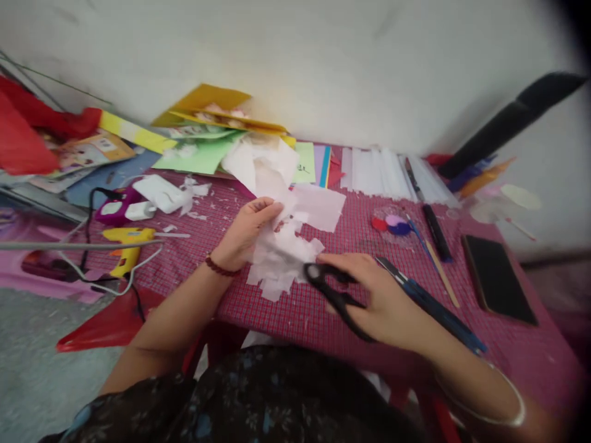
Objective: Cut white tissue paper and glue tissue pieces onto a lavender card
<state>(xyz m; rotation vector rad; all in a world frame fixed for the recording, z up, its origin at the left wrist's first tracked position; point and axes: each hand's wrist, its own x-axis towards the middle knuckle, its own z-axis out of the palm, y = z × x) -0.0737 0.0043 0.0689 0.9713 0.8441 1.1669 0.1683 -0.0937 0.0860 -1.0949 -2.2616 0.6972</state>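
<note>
My left hand point(249, 227), with a dark beaded bracelet at its wrist, pinches a piece of thin white paper point(318, 206) over the table. Black-handled scissors point(339, 295) are in my right hand point(378, 295), whose fingers are in and around the handles. The blades point left toward the paper and are blurred, so how far apart they are is hard to tell. Below them, cut white paper pieces point(274, 274) lie on the red checked tablecloth point(258, 314). Behind my left hand is a crumpled white sheet point(261, 160).
On the left lie a yellow glue gun point(127, 246), a white adapter point(161, 192) and cords. Coloured papers point(198, 154) stand at the back. To the right are a blue cutter point(438, 311), a black marker point(436, 232), a wooden-handled brush point(441, 271) and a phone point(498, 278).
</note>
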